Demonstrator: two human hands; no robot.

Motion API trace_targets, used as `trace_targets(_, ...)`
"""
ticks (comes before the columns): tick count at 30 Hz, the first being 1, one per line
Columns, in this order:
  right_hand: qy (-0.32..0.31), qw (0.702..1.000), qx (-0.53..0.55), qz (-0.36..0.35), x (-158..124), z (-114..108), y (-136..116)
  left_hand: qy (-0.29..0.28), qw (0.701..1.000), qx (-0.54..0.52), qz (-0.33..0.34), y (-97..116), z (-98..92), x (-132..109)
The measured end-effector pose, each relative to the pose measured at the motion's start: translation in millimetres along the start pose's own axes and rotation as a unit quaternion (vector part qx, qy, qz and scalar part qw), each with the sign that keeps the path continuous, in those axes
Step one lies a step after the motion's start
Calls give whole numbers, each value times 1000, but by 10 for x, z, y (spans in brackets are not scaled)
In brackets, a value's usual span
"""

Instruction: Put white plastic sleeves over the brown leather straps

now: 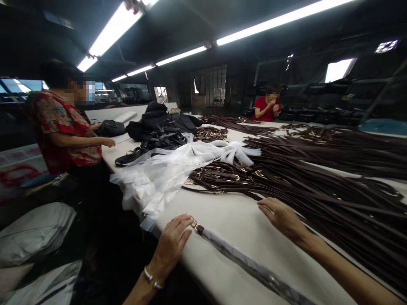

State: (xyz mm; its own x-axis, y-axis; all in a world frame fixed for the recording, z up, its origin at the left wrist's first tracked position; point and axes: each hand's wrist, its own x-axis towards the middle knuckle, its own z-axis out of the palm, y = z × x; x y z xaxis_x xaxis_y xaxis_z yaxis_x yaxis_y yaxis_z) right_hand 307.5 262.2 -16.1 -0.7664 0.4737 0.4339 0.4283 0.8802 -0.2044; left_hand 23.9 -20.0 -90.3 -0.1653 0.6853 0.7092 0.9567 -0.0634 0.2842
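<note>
Beside the table's near edge, my left hand [173,241] has its fingertips at the gold metal clasp [194,223] of a strap. Its thumb stands apart from the fingers. That strap [235,252] lies along the table in a clear plastic sleeve, with a dark brown end by the clasp. My right hand [282,218] reaches over the tabletop with thumb and fingers apart. Its fingertips are close to the end of a dark brown strap [252,195]; whether they touch it I cannot tell. More dark brown straps [305,190] with gold buckles lie in a large pile beyond.
Clear plastic sleeves [171,169] lie heaped on the white table [181,207], partly over its left edge. Black bags [162,125] are piled behind them. A person in a patterned shirt [68,127] stands at left; another in red [267,109] is at the far side. Wrapped bundles [36,233] sit lower left.
</note>
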Motion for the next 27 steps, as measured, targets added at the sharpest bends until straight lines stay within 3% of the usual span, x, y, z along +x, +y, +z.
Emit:
trace_targets(3, 21, 997, -70, -34, 359, 96, 105, 31, 999, 9, -26, -75, -44, -38)
trace_targets(6, -19, 986, -143, -86, 641, 288, -11, 43, 997, 0, -67, -72, -45, -79)
trace_targets(9, -59, 974, -200, -91, 818, 494, -137, 24, 994, -30, -98, -14, -28, -62)
trace_targets(12, -57, 973, -207, -82, 917, 597, -149, -12, 989, -62, -136, 52, -21, 24)
trace_targets(15, -48, 979, -179, -79, 969, 508, -113, -50, 974, -103, -194, 116, -27, 164)
trace_targets(18, -40, 997, -35, -52, 959, 243, -167, -95, 935, -212, -269, 236, 5, 353)
trace_targets(20, -67, 995, 75, -29, 892, 31, -288, -129, 858, -381, -319, 377, 71, 508)
trace_targets(21, -100, 988, 117, -17, 834, -67, -367, -134, 795, -490, -332, 463, 117, 595)
trace_targets(23, -193, 964, 182, 20, 668, -226, -523, -98, 630, -696, -329, 639, 222, 783)
trace_targets(25, -285, 932, 216, 54, 452, -331, -621, -20, 464, -825, -322, 773, 311, 968)
trace_targets(26, -314, 922, 219, 63, 336, -369, -631, 20, 400, -854, -332, 809, 334, 1046)
trace_targets(27, -330, 918, 211, 66, 220, -403, -610, 55, 356, -865, -349, 824, 335, 1108)
